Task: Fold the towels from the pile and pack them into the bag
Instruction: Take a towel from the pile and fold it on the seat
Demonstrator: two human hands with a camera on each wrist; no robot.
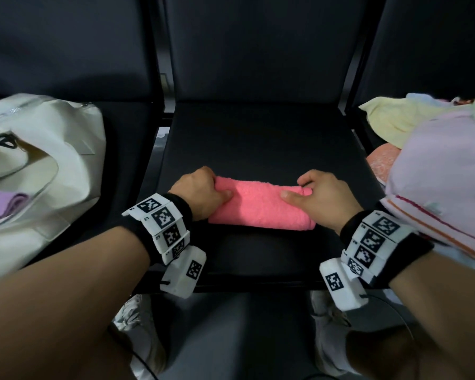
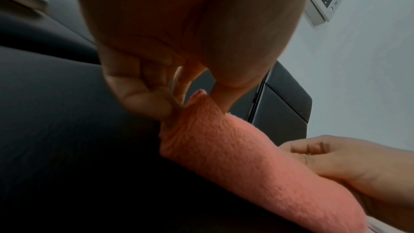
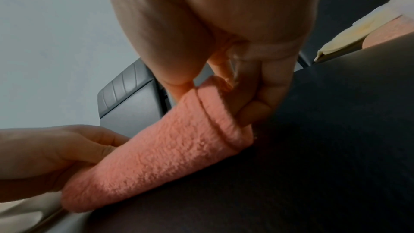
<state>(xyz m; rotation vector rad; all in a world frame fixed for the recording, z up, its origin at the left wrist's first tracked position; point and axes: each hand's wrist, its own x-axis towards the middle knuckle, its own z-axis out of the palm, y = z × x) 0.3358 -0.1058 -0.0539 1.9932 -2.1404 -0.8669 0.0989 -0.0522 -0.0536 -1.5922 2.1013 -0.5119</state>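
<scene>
Crosswise between them, the pink towel (image 1: 261,207) has each end pinched by the left hand (image 1: 200,192) and right hand (image 1: 324,198).

The rolled towel (image 1: 261,207) lies crosswise at the centre of the middle seat (image 1: 258,144), the left hand (image 1: 200,192) on its nine o'clock end, the right hand (image 1: 327,200) on its three o'clock end, the bag (image 1: 52,149) at nine o'clock, the towel pile (image 1: 433,171) at three o'clock.
</scene>
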